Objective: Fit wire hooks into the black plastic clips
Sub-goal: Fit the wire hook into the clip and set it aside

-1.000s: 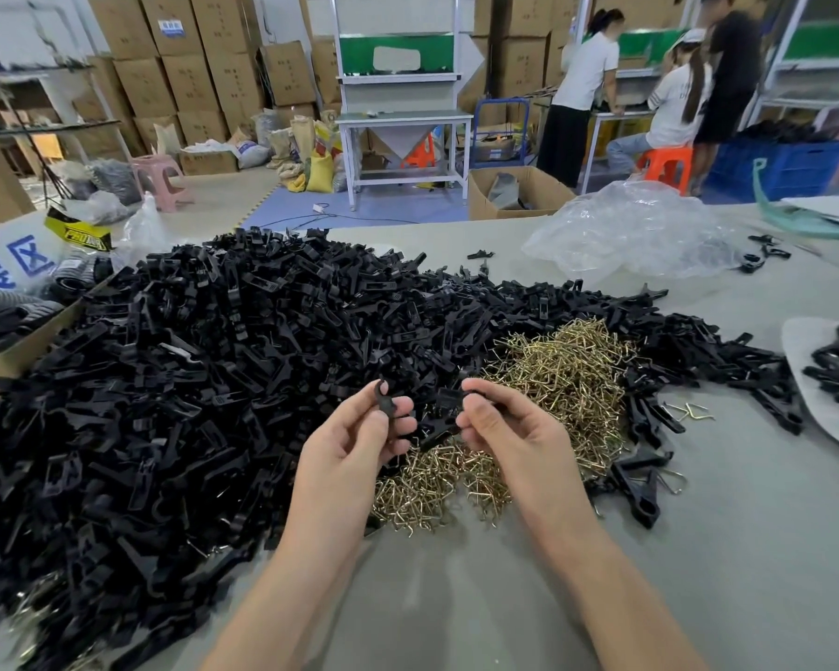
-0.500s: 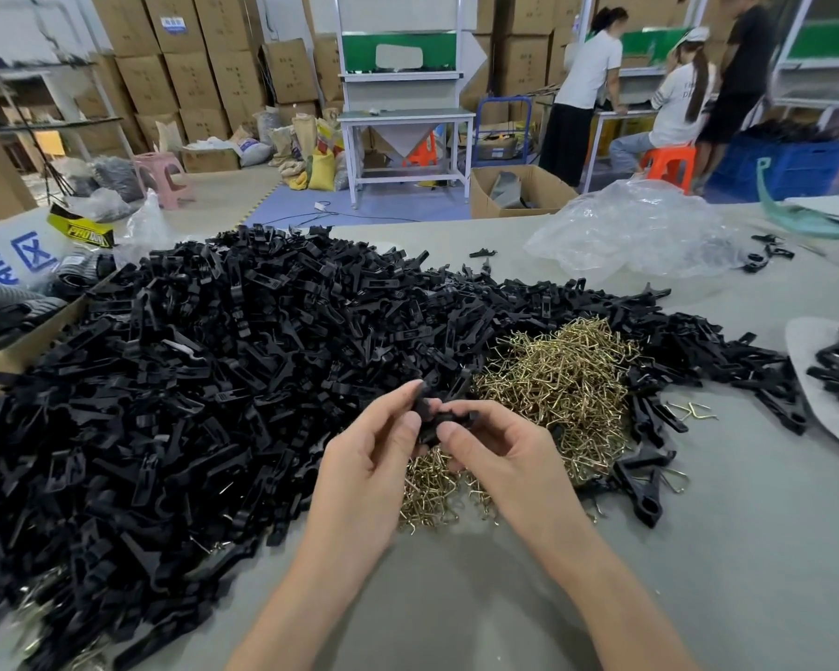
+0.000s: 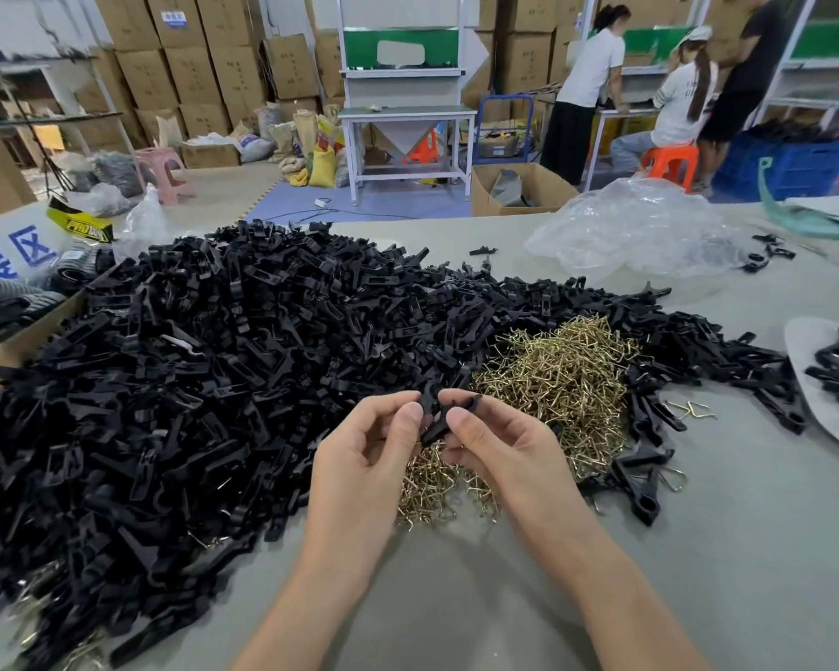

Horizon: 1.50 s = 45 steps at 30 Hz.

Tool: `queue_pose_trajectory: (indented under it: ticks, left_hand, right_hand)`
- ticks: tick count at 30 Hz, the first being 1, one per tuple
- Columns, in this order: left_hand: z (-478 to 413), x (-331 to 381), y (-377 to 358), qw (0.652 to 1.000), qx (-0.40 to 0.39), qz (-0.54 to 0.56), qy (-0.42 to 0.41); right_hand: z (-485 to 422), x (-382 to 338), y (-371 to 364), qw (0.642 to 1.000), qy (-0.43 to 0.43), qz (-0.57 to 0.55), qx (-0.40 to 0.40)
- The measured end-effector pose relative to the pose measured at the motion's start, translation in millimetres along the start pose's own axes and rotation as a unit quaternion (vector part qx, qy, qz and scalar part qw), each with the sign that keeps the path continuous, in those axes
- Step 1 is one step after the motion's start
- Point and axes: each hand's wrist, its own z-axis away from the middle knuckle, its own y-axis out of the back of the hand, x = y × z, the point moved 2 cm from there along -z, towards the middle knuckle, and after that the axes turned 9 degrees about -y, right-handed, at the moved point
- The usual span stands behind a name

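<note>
Clip pinched from both sides by left hand and right hand, above near edge of wire hooks | black clip pile crowds left; bare table near right | hook inside clip not discernible; pile cut off at left edge

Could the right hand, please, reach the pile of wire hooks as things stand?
Probably yes: the pile of brass wire hooks lies uncovered just beside the right hand, though it pinches a black clip.
</note>
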Motion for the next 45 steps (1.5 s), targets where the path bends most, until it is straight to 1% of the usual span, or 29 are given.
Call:
queue_pose_trajectory:
  ticks: [7,13,19,23,33,36,38,40,42,43,44,45]
  left_hand:
    - [1,-2,-1,1.000,0.008,-0.017,-0.011]
    - [1,-1,-1,0.999,0.010,-0.029,-0.019]
    - [1,-3,-1,1.000,0.002,-0.023,-0.016]
    - [0,-2,0,0.999,-0.018,-0.018,-0.023]
    - [4,-2,0,0.994,-0.056,-0.072,-0.055]
    - [4,-1,1,0.993,-0.064,-0.076,-0.069]
    - [3,-2,1,0.992,-0.067,-0.074,-0.073]
    - [0,-5,5,0.990,-0.064,-0.105,-0.071]
    - [-2,-10,7,0.980,-0.078,-0.171,-0.064]
    - [-3,-13,11,0.969,-0.097,-0.218,-0.067]
    - [-3,-14,14,0.950,-0.129,-0.274,-0.080]
    - [-2,-16,14,0.921,-0.171,-0.336,-0.100]
  right_hand:
    - [2,0,-1,1.000,-0.007,0.019,-0.010]
    - [4,-2,-2,1.000,-0.021,0.006,-0.003]
    - [7,-6,-2,1.000,-0.020,0.022,0.003]
    - [6,-6,-2,0.999,-0.016,0.027,0.005]
    - [8,-5,0,0.999,0.003,0.044,-0.003]
    - [6,-5,-1,0.999,0.007,0.039,-0.017]
    - [5,-6,-1,1.000,0.006,0.016,-0.023]
    - [4,-7,2,1.000,0.004,-0.023,-0.020]
    - [4,-9,12,0.997,-0.001,-0.071,-0.004]
    - [3,-11,15,0.995,-0.003,-0.099,0.005]
    - [3,-12,20,0.992,-0.004,-0.127,0.019]
    - [2,-14,24,0.987,-0.004,-0.154,0.036]
